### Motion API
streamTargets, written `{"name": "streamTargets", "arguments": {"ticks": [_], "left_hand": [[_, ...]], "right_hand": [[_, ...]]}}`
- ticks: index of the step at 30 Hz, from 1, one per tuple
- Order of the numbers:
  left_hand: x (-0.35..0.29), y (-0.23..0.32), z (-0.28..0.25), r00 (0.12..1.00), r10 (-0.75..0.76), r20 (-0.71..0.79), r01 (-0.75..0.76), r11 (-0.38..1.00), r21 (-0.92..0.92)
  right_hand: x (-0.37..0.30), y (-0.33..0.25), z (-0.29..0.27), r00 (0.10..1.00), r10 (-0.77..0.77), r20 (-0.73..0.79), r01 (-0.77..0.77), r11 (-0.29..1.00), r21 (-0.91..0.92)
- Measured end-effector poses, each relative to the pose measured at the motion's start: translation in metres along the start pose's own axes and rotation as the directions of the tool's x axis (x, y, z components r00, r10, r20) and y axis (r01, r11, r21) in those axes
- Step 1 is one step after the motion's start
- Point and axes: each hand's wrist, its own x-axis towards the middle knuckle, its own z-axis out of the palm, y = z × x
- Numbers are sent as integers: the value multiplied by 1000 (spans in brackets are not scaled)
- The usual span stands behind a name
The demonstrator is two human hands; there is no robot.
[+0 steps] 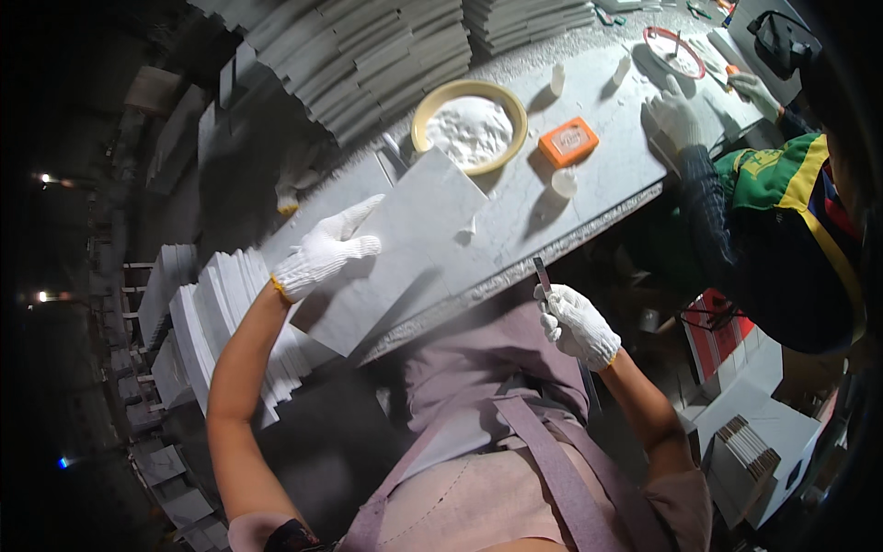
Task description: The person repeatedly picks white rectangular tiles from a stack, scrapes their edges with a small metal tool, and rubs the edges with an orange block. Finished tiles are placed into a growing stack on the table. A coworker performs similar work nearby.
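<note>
My left hand [326,250], in a white knit glove, lies against the left side of a pale grey-white stone tile [418,225]. Its fingers are stretched out and apart on the tile's face. The tile lies at a slant, its near corner reaching past the worktable's front edge. In front of my body, off the table edge, my right hand [579,327], also gloved, is closed around a narrow putty knife [543,273] with its blade pointing up and away. A small white dab [467,230] shows near the tile's right edge.
Beyond the tile, a yellow bowl [423,109] holds white powder. An orange box [568,142] and small translucent cups [564,183] stand on the marble-topped table [625,175]. At right, a co-worker's gloved hands [676,118] are near a red-rimmed bowl [651,37]. Tiles are stacked [225,308] at left.
</note>
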Motion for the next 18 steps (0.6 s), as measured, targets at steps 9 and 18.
{"name": "streamTargets", "arguments": {"ticks": [9,18], "left_hand": [[48,-76,79,936,-58,346,124,978,-170],[85,-83,109,904,-156,397,89,979,181]], "right_hand": [[-36,64,24,994,27,-105,-46,982,-185],[7,83,36,972,-199,-122,183,974,-136]]}}
